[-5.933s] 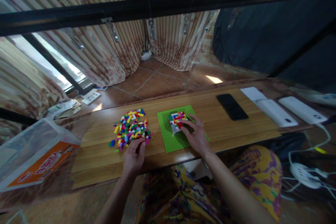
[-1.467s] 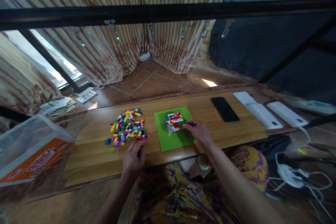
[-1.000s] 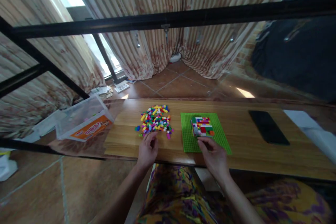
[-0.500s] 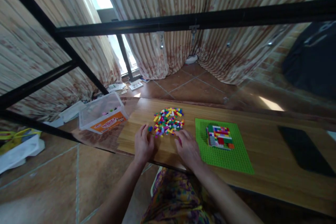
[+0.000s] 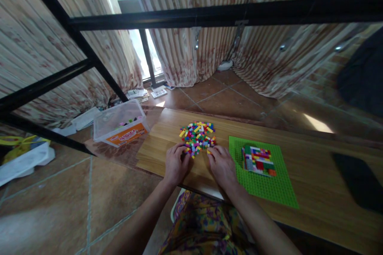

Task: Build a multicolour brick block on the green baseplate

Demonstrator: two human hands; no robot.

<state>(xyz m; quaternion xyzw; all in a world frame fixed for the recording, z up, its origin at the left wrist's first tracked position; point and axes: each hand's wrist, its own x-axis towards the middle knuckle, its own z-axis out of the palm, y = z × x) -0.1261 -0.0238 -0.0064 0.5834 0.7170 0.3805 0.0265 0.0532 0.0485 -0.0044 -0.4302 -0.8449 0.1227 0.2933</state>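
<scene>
A heap of small colourful toy bricks (image 5: 198, 135) lies on the wooden tabletop in front of me. My left hand (image 5: 176, 164) rests at the heap's near left edge, its fingers curved and thumb apart, fingertips touching loose bricks. At the near right edge is my right hand (image 5: 222, 166), fingers bent and partly spread, with a yellow-orange brick (image 5: 210, 152) by the fingertips. To the right, a green baseplate (image 5: 269, 192) carries a rectangular build of multicoloured bricks (image 5: 259, 161). Finger undersides are hidden from above.
Left of the table stands a clear plastic bin (image 5: 119, 123) with an orange label and a few bricks inside. A dark flat panel (image 5: 357, 181) lies at the table's right. Black metal bars (image 5: 191, 18) cross in front of the curtains.
Both hands have shifted against the heap's near edges, the left one inward. Stray bricks at the left now sit closer to the heap. The camera view has turned slightly.
</scene>
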